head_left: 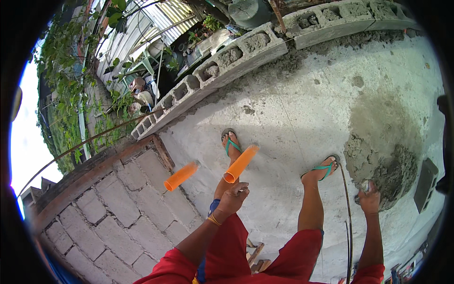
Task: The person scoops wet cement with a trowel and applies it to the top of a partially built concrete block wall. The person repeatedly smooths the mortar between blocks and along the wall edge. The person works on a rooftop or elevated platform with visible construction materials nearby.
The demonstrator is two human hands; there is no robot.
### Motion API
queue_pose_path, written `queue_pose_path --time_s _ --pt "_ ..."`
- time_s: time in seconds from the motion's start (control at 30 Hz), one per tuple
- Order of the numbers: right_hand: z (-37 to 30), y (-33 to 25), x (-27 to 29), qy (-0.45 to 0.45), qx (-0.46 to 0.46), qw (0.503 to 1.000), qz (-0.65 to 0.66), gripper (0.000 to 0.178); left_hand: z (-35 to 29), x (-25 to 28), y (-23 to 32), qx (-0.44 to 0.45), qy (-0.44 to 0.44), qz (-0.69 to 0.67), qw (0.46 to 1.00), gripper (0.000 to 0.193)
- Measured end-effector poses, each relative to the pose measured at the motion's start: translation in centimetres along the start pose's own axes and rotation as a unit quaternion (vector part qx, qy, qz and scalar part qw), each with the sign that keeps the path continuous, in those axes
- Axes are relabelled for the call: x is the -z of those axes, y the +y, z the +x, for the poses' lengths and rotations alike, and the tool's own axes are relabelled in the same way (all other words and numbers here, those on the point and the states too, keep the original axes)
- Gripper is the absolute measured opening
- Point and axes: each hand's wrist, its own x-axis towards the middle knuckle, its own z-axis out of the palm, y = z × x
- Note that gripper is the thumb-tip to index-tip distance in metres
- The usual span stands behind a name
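My right hand [370,199] is closed around a small pale, metallic-looking hand tool [365,185], whose lower part I cannot make out. It is at the near left edge of a heap of wet grey mortar [378,161] on the concrete floor. My left hand [232,200] hangs in front of my left thigh, fingers curled in, with nothing visible in them. Just beyond it an orange pipe [242,163] stands up from the floor, its open end toward me. A second orange pipe [181,176] stands farther left. Neither hand touches the pipes.
A row of hollow concrete blocks [227,71] borders the far side of the slab [283,118]. One loose block [426,184] sits right of the mortar. Thin dark rods [347,208] lie near my right leg. A block wall [118,208] is at left, with plants [71,90] beyond.
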Motion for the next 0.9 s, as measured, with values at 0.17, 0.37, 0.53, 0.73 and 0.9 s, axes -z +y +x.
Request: queue_pose_path --time_s 0.17,0.37,0.53,0.73,0.9 --pt "6.1 -21.8 -3.5 -0.077 0.169 0.981 -0.048 0.034 1.1 0.5 -3.5 -0.045 0.002 -0.123 0.991 0.031" --pt "13.3 -46.1 -9.6 -0.189 0.259 0.932 -0.169 0.034 2.2 2.6 -6.7 -0.01 -0.062 -0.181 0.982 0.043" --pt "18.2 -62.5 -12.0 -0.162 0.357 0.892 -0.226 0.045 3.1 6.4 -6.5 0.036 -0.081 -0.2 0.976 0.049" --pt "21.5 -73.9 -13.1 -0.06 0.437 0.844 -0.304 0.05 2.8 8.1 -6.6 0.047 -0.08 -0.249 0.964 0.05" --pt "21.5 -76.0 -16.0 0.069 0.49 0.774 -0.395 0.049 3.0 8.7 -6.9 0.057 -0.061 -0.276 0.958 0.05"
